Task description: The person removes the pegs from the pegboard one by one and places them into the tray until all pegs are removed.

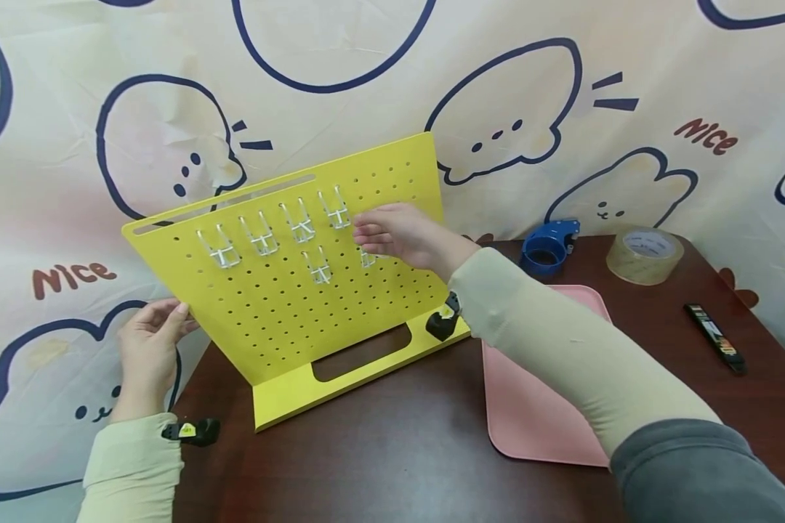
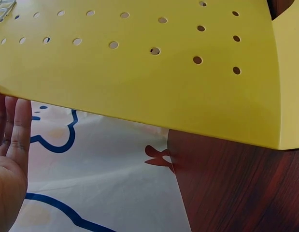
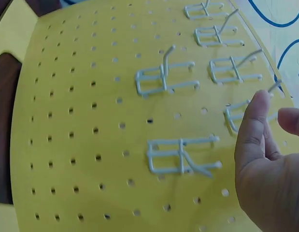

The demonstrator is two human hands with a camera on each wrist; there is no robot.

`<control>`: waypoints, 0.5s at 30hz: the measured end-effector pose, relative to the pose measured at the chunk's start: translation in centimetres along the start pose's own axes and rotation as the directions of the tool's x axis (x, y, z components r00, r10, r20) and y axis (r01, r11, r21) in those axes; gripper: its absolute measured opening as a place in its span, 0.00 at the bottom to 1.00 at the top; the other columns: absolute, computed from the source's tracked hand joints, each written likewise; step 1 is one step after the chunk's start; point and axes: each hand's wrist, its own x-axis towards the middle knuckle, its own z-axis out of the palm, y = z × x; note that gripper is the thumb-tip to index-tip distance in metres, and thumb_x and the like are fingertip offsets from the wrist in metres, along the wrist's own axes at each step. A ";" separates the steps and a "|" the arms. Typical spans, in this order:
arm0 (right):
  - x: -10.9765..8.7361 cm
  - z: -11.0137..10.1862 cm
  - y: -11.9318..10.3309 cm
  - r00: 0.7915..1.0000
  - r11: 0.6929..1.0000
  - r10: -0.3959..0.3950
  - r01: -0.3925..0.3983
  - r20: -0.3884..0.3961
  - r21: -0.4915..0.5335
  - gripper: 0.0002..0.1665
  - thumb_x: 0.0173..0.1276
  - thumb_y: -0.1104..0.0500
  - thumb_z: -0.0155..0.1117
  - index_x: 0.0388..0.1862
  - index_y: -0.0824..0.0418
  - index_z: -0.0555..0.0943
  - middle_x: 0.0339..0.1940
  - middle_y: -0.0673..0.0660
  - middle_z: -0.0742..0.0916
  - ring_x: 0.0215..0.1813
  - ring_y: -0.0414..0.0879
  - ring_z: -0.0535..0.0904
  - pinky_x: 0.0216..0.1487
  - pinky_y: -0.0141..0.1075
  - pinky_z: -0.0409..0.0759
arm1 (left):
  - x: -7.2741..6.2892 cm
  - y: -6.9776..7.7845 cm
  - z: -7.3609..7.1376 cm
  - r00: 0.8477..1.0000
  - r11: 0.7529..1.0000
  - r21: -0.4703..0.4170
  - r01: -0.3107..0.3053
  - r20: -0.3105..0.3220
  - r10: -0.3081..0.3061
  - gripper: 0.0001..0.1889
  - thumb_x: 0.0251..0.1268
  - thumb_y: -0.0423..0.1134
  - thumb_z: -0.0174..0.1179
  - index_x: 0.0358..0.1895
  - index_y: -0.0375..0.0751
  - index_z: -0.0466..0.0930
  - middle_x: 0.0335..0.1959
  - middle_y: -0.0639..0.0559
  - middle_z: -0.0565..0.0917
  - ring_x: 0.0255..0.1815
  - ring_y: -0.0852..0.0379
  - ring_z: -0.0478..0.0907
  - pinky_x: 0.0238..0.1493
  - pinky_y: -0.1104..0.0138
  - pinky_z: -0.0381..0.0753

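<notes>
A yellow pegboard (image 1: 278, 312) stands tilted on its base on the dark table. My left hand (image 1: 149, 352) pinches its left edge, thumb in front and the other fingers behind. Several white wire hooks (image 1: 301, 226) hang in an upper row on the board. Below them are two more, a lower hook (image 1: 319, 270) and one that my right hand (image 1: 399, 232) partly covers in the head view. That hand is beside the rightmost upper hook (image 1: 337, 216), its fingers fairly straight. In the right wrist view a gap shows between thumb and fingers (image 3: 253, 130); whether they touch the hook I cannot tell.
A pink tray (image 1: 536, 428) lies right of the board, partly under the right forearm. Behind it are a blue tape dispenser (image 1: 543, 250) and a roll of clear tape (image 1: 641, 265). A small black case (image 1: 713, 338) lies at the right. A patterned cloth hangs behind the table.
</notes>
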 end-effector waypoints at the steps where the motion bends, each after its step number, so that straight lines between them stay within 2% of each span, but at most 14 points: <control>1: 0.1 0.2 0.1 1.000 1.000 0.009 -0.009 -0.004 0.023 0.18 0.81 0.64 0.58 0.62 0.74 0.76 0.46 0.62 0.85 0.41 0.47 0.83 0.44 0.31 0.85 | 0.0 0.0 0.0 1.000 1.000 -0.002 -0.001 -0.001 0.001 0.03 0.72 0.30 0.65 0.42 0.38 0.87 0.38 0.54 0.85 0.33 0.62 0.84 0.37 0.77 0.84; 9: 0.7 1.6 0.4 1.000 0.989 0.015 -0.012 -0.020 0.144 0.19 0.79 0.66 0.58 0.64 0.73 0.76 0.49 0.63 0.85 0.42 0.46 0.84 0.49 0.31 0.85 | 0.0 0.0 0.1 1.000 1.000 0.006 -0.001 -0.010 0.001 0.04 0.71 0.30 0.65 0.43 0.39 0.88 0.38 0.55 0.86 0.33 0.62 0.85 0.37 0.78 0.83; 15: 0.8 2.2 0.5 1.000 0.984 0.015 -0.013 -0.010 0.178 0.18 0.78 0.67 0.59 0.63 0.73 0.77 0.42 0.60 0.86 0.39 0.45 0.84 0.43 0.29 0.85 | 0.0 0.0 0.0 1.000 1.000 0.003 -0.002 -0.011 0.002 0.03 0.71 0.30 0.65 0.43 0.38 0.87 0.38 0.54 0.85 0.33 0.62 0.85 0.37 0.78 0.83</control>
